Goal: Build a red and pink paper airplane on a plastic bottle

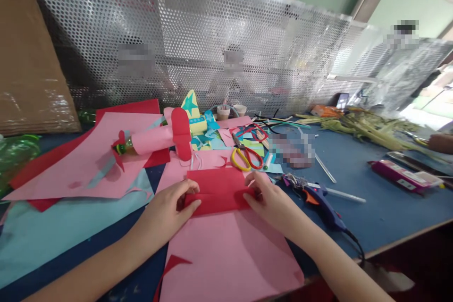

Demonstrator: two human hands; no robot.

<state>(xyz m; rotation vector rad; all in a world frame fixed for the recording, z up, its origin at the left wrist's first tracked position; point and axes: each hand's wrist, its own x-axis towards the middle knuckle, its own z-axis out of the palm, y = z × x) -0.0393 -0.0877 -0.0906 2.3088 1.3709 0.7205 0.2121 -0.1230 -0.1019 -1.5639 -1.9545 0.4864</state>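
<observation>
A folded piece of red paper [219,193] lies over a large pink sheet [230,250] right in front of me. My left hand [179,200] grips its left edge between thumb and fingers. At the opposite edge, my right hand [264,193] pinches the same red paper. A crease or overlap runs across it between the hands. Just beyond are scissors [246,155] with yellow and red handles. A pink-wrapped bottle [154,139] with red paper pieces rests to the left. The small red scrap [175,263] sits on the pink sheet near me.
Right of my hands lies a blue glue gun [325,205], its cord trailing off the table edge. Farther right are a purple box [403,174] and dried husks [364,127]. A perforated metal screen [212,42] stands behind the table. Another person's hand [440,143] shows at far right.
</observation>
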